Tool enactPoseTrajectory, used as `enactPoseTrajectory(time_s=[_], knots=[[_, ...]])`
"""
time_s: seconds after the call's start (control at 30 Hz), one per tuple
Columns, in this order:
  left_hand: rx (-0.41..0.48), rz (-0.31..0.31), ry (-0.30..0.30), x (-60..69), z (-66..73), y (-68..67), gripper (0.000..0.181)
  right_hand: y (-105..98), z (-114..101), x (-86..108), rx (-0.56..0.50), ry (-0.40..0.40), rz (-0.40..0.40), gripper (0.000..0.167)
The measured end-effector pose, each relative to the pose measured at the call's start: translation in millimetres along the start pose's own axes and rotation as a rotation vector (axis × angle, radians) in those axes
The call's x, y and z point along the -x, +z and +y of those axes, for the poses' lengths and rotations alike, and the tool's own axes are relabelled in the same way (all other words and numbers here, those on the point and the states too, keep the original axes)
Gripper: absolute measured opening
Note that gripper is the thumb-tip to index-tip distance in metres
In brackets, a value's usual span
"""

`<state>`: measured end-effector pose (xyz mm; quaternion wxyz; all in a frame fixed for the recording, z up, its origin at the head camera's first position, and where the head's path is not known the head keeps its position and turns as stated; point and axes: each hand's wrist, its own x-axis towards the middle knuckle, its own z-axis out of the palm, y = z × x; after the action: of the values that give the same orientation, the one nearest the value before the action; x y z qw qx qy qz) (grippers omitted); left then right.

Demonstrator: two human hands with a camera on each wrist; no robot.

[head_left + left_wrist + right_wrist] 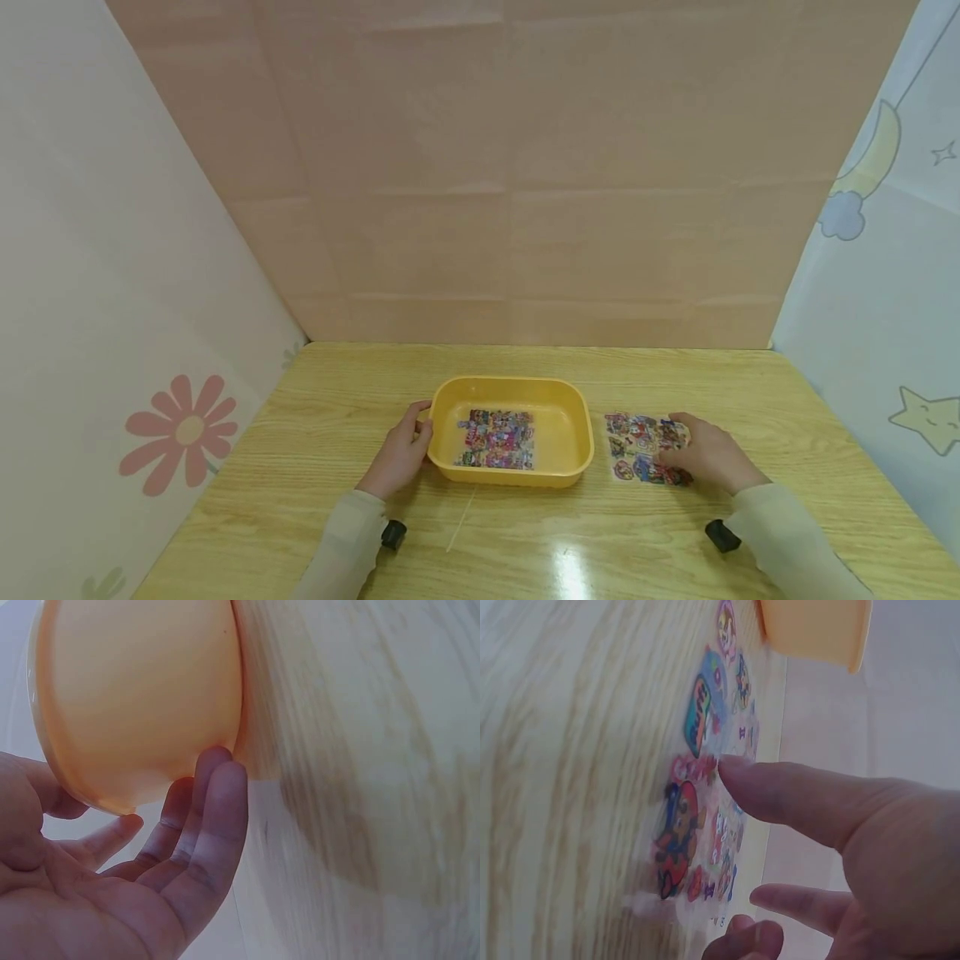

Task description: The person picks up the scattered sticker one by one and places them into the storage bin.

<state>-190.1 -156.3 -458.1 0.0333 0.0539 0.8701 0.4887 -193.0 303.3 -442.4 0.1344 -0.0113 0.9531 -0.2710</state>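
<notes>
The left wrist view alone shows the left hand's (142, 877) fingers bent against the outer wall of the tray (558, 437), holding its left end. From the head, one sheet (495, 440) of stickers lies inside; a second sheet (637, 448) is on the worktop (525, 533), right of the tray. Over that one the right hand (708, 454) is spread wide, thumb at its surface. The right wrist view shows lettering on one sticker, too blurred to read.
</notes>
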Motion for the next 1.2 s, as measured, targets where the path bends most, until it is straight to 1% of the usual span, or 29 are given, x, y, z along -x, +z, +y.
enactPoseTrajectory(time_s=[0.27,0.6,0.87,1.03,1.2], knots=[[-0.019,0.004,0.001,-0.3,1.0,-0.3,0.042,0.9,3.1,-1.4,-0.005,0.001,-0.014,0.093],[-0.013,0.007,-0.010,0.0,0.9,0.2,0.042,2.5,3.4,-2.2,0.065,-0.041,-0.023,0.090],[0.010,0.001,-0.010,1.5,0.9,-0.2,0.043,1.6,0.8,-0.4,0.076,-0.029,-0.019,0.090],[0.009,0.011,-0.021,1.9,2.8,-0.2,0.043,1.0,-1.4,0.2,0.104,-0.032,-0.014,0.088],[0.006,0.014,-0.021,1.7,2.8,-0.1,0.043,0.6,-3.3,0.3,0.134,-0.036,-0.010,0.086]])
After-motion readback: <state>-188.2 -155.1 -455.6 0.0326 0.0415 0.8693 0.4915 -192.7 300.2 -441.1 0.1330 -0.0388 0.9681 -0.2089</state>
